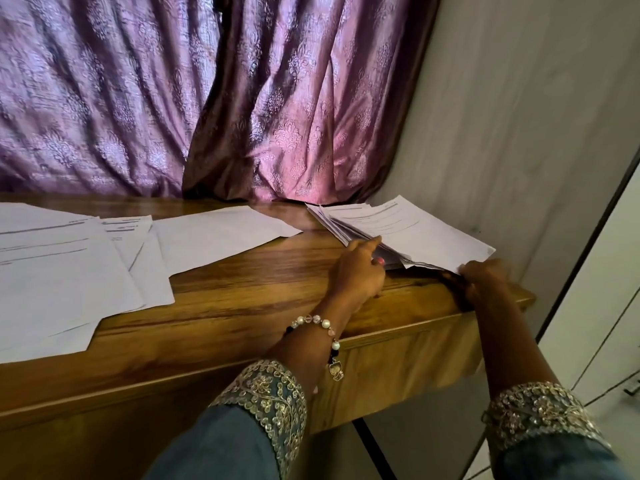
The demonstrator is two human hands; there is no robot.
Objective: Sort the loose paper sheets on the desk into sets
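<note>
At the brown wooden surface's (277, 289) right corner, we grip a fanned stack of white printed sheets (415, 230): left hand (360, 271) pinching its near edge, right hand (485, 278) clutching its corner.

We see left hand (360, 271) fingers curled, reaching forward, beaded bracelet at wrist | right hand (485, 279) fingers curled, pinching | both forearms extended, embroidered blue cuffs

Glossy wooden desk (263, 303), matt paper sheets (62, 268), shiny patterned cloth curtain (173, 98).
</note>
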